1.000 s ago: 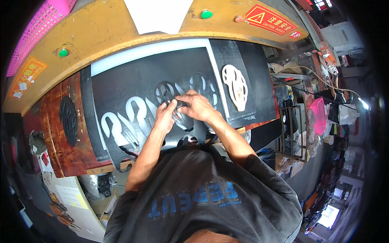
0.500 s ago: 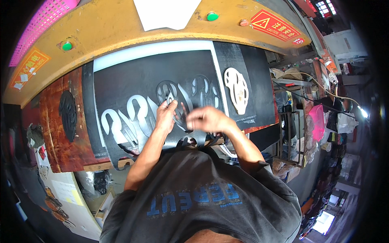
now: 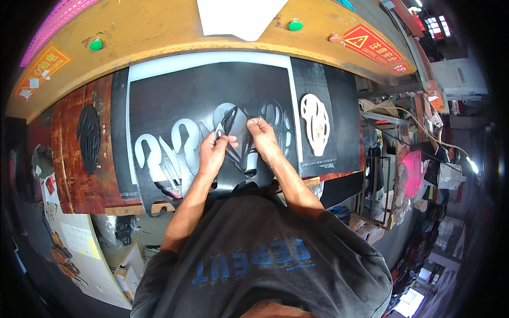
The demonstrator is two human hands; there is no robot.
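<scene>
A black sheet (image 3: pixel 175 93) lies before me with curved openings cut through it, white showing in them. My left hand (image 3: pixel 214 148) is closed in a pinch on a black cut-out piece (image 3: pixel 230 123), slotted and rounded. This piece stands tilted up out of its opening, its narrow end toward my body. To its right, my right hand (image 3: pixel 262 137) is also pinched, thumb against fingers. A thin dark edge shows at those fingertips, but I cannot tell what it belongs to. Just right of that hand, another slotted outline (image 3: pixel 271 112) is cut in the sheet.
A white slotted form (image 3: pixel 318 124) lies right of the sheet. Several black cut pieces (image 3: pixel 89 139) are stacked on the reddish-brown board (image 3: pixel 66 159) at left. Across the far side runs a yellow machine beam (image 3: pixel 175 40) with green buttons. A pink basket (image 3: pixel 412 168) stands far right.
The black piece has come up out of the sheet and tilted, baring white beneath. My right hand has moved up and away from me, from a blur into a pinch. The view has shifted slightly.
</scene>
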